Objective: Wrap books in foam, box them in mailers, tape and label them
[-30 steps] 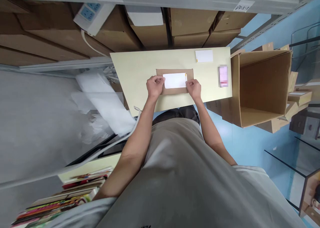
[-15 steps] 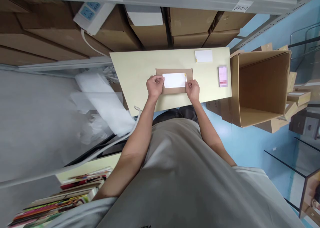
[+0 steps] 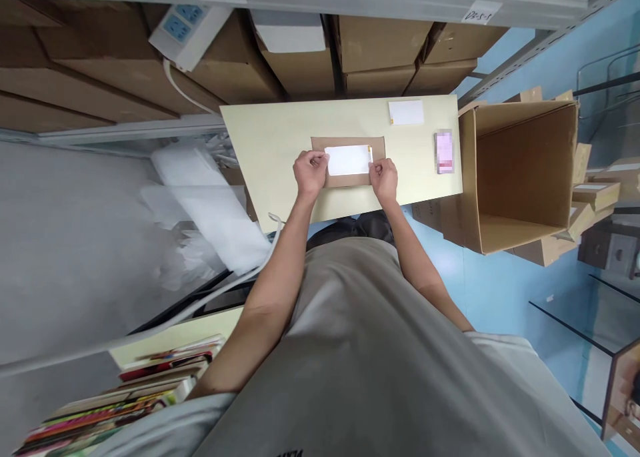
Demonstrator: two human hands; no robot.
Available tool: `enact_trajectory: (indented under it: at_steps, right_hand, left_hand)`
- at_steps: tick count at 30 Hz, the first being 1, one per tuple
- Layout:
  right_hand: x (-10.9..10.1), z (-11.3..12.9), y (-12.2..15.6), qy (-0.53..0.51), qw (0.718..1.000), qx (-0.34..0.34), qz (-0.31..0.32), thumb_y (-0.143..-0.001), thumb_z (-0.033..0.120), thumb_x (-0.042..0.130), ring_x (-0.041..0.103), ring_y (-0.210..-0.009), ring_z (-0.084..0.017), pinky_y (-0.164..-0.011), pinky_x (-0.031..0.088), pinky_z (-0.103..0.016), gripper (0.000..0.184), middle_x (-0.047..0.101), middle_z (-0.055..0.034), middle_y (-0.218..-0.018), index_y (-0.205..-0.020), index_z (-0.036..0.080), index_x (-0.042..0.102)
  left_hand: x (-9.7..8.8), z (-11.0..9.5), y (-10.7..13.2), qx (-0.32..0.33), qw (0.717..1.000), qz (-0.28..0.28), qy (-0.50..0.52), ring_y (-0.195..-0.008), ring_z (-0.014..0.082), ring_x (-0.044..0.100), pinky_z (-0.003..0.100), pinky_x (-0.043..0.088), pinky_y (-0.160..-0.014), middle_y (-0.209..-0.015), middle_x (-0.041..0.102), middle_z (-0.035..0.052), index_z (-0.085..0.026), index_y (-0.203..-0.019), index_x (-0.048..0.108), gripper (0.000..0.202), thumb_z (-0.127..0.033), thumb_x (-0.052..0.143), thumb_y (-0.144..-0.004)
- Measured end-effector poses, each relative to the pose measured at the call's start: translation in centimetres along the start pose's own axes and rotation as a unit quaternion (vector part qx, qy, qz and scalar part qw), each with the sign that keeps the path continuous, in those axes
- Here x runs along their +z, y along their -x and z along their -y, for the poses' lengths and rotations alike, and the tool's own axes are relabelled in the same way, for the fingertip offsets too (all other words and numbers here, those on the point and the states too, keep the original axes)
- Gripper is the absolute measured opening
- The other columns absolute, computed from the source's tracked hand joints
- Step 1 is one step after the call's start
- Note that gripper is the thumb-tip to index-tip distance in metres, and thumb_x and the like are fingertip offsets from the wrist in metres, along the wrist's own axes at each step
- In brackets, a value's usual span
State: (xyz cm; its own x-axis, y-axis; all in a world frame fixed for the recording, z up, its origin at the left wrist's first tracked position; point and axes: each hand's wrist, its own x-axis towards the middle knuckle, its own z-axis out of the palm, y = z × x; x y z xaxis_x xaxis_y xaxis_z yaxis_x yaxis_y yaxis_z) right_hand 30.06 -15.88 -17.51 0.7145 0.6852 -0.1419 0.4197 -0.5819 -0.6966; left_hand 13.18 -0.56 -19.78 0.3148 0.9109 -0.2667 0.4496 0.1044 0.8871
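Note:
A white rectangular label sheet [image 3: 349, 160] with a small yellow mark at its upper right corner lies over a flat brown cardboard piece [image 3: 347, 141]. My left hand [image 3: 311, 173] pinches the sheet's left end between thumb and finger. At the opposite end, the fingers of my right hand [image 3: 384, 179] are closed on the sheet's lower right corner. The cardboard shows around the sheet on the pale yellow tabletop [image 3: 273, 150]. Whether the sheet is stuck to the cardboard cannot be made out.
Another white sheet or pad [image 3: 406, 113] lies at the table's back right, near a blurred pink item [image 3: 444, 152]. A large open carton [image 3: 525, 170] stands beyond the right edge. Boxes [image 3: 385, 43] and a power strip [image 3: 190, 33] fill the shelf behind. Left are white wrapping [image 3: 210, 203] and a cable [image 3: 200, 303].
Both hands keep their hold on the sheet's ends, with barely any movement. The whole view has shifted very slightly.

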Motion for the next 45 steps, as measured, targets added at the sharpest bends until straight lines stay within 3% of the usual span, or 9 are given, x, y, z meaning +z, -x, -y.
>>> enact_trajectory:
  at_steps: [7, 15, 20, 24, 29, 37, 41, 45]
  right_hand:
    - [0.0, 0.0, 0.0, -0.003, 1.0, 0.001, -0.002, -0.107, 0.026, 0.068, 0.064, -0.097, -0.023, -0.102, 0.054, -0.04, 0.015, 0.067, -0.0066, -0.1, -0.092, 0.025, 0.065]
    - [-0.5, 0.6, -0.6, -0.01, 0.998, 0.064, 0.005, -0.101, 0.023, 0.076, 0.067, -0.093, -0.021, -0.098, 0.056, -0.035, 0.014, 0.071, -0.0052, -0.102, -0.094, 0.024, 0.063]
    - [-0.9, 1.5, -0.6, 0.023, 0.997, 0.067, 0.014, -0.105, 0.019, 0.072, 0.072, -0.099, -0.022, -0.1, 0.056, -0.034, 0.015, 0.075, -0.0096, -0.107, -0.095, 0.023, 0.062]
    - [-0.8, 2.4, -1.3, 0.077, 0.992, 0.092, 0.027, -0.114, 0.032, 0.065, 0.075, -0.109, -0.026, -0.107, 0.058, -0.038, 0.014, 0.078, -0.0114, -0.114, -0.103, 0.023, 0.064]
    - [-0.7, 3.7, -3.1, 0.118, 0.975, 0.182, 0.048, -0.118, 0.058, 0.056, 0.078, -0.119, -0.035, -0.109, 0.061, -0.052, 0.037, 0.081, -0.0155, -0.12, -0.107, 0.023, 0.065]
    - [-1.5, 4.7, -4.8, 0.122, 0.965, 0.231, 0.036, -0.11, 0.063, 0.066, 0.077, -0.127, -0.041, -0.109, 0.061, -0.056, 0.045, 0.081, -0.0221, -0.13, -0.106, 0.019, 0.073]
    - [-1.7, 4.9, -4.7, 0.134, 0.965, 0.219, 0.056, -0.112, 0.06, 0.065, 0.076, -0.126, -0.04, -0.109, 0.061, -0.053, 0.042, 0.08, -0.0215, -0.131, -0.112, 0.018, 0.072]
    - [-1.1, 4.7, -2.2, 0.159, 0.977, 0.121, 0.072, -0.116, 0.042, 0.064, 0.074, -0.128, -0.033, -0.112, 0.058, -0.046, 0.026, 0.076, -0.018, -0.137, -0.126, 0.018, 0.067]
  left_hand:
    - [0.2, -0.1, 0.0, 0.003, 1.0, -0.004, 0.007, -0.082, 0.0201, 0.06, 0.035, 0.052, -0.09, -0.091, 0.067, 0.0021, -0.023, -0.086, 0.076, 0.007, -0.021, 0.077, -0.093]
    - [0.4, -0.4, 0.0, -0.006, 1.0, -0.013, -0.004, -0.082, 0.0203, 0.061, 0.036, 0.05, -0.093, -0.088, 0.068, 0.0014, -0.023, -0.083, 0.076, 0.009, -0.02, 0.077, -0.091]
    - [0.5, -0.6, -0.1, -0.008, 1.0, -0.016, -0.011, -0.084, 0.0204, 0.063, 0.034, 0.051, -0.093, -0.088, 0.07, 0.0013, -0.023, -0.084, 0.077, 0.007, -0.02, 0.078, -0.09]
    - [0.4, -0.8, -0.2, -0.017, 0.999, -0.01, -0.035, -0.09, 0.0212, 0.068, 0.034, 0.053, -0.097, -0.093, 0.075, 0.003, -0.021, -0.088, 0.079, 0.004, -0.021, 0.076, -0.092]
    - [0.3, -1.1, -0.4, -0.039, 0.997, 0.005, -0.071, -0.096, 0.0226, 0.074, 0.034, 0.055, -0.099, -0.098, 0.079, 0.0039, -0.02, -0.096, 0.083, 0.009, -0.025, 0.075, -0.095]
    - [0.4, -2.0, -0.7, -0.084, 0.993, 0.003, -0.084, -0.098, 0.0243, 0.077, 0.035, 0.058, -0.099, -0.097, 0.083, 0.0035, -0.02, -0.099, 0.084, 0.012, -0.024, 0.076, -0.092]
    - [0.2, -2.5, -0.7, -0.093, 0.991, 0.005, -0.092, -0.104, 0.0262, 0.079, 0.037, 0.059, -0.102, -0.102, 0.085, 0.0056, -0.019, -0.099, 0.086, 0.012, -0.023, 0.077, -0.092]
    - [0.2, -2.7, -0.5, -0.097, 0.991, 0.005, -0.088, -0.105, 0.0257, 0.08, 0.036, 0.059, -0.103, -0.103, 0.085, 0.0059, -0.019, -0.101, 0.087, 0.013, -0.022, 0.077, -0.093]
